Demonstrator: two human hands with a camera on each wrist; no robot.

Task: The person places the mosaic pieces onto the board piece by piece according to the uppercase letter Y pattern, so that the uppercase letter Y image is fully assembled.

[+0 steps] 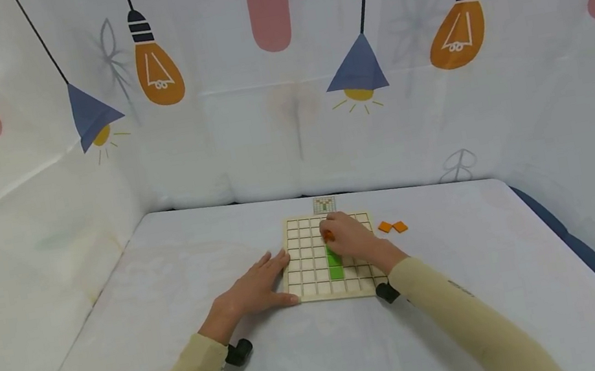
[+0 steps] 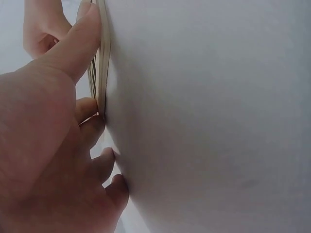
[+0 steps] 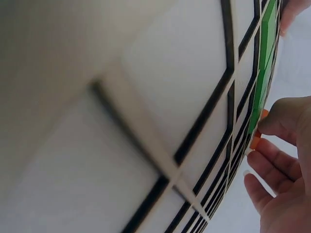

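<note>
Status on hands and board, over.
Right hand pinches orange tile at grid board; left hand touches board's left edge. Green tiles on board. Two loose orange tiles to right, not blocking.

The card [image 1: 324,204] at the board's [image 1: 307,264] twelve o'clock has markings too small to read. The right grip [image 1: 348,236] partly hides an orange tile [image 3: 255,142]. In the right wrist view, the board blurs towards ten o'clock.
</note>
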